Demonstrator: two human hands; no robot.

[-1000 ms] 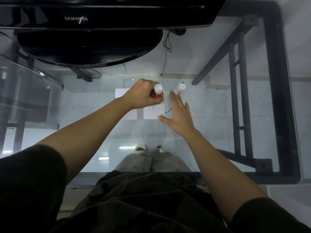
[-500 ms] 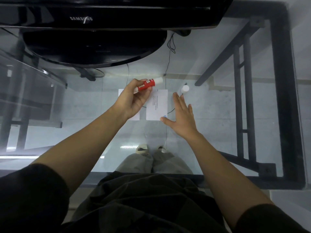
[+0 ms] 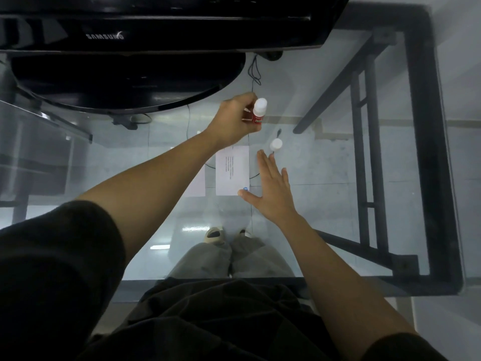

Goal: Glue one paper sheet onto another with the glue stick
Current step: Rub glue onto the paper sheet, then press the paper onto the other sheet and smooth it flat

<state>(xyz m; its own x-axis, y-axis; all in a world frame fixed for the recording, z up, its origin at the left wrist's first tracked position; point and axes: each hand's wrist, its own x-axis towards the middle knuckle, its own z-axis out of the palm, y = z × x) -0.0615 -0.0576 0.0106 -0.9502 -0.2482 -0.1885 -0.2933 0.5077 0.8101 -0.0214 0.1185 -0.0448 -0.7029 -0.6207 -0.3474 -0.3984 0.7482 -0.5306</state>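
My left hand (image 3: 233, 119) grips a red glue stick (image 3: 256, 114) with a white end, held above the glass table beyond the papers. A white paper sheet with a few printed lines (image 3: 231, 173) lies on the glass. A second white sheet (image 3: 196, 185) lies to its left, mostly hidden under my left forearm. My right hand (image 3: 270, 190) rests flat with fingers spread just right of the printed sheet, its thumb at the sheet's near right corner. A white round cap (image 3: 276, 145) stands on the glass beyond my right fingertips.
A black Samsung monitor (image 3: 104, 36) with a wide oval base (image 3: 130, 82) fills the far left. The glass tabletop has a black metal frame (image 3: 432, 152) along the right and near edges. A thin black cable (image 3: 253, 74) runs below. My legs show through the glass.
My left hand has lifted the glue stick away from the printed sheet, up and farther back, turning it so the white end points toward me. My right hand stays beside the sheet.
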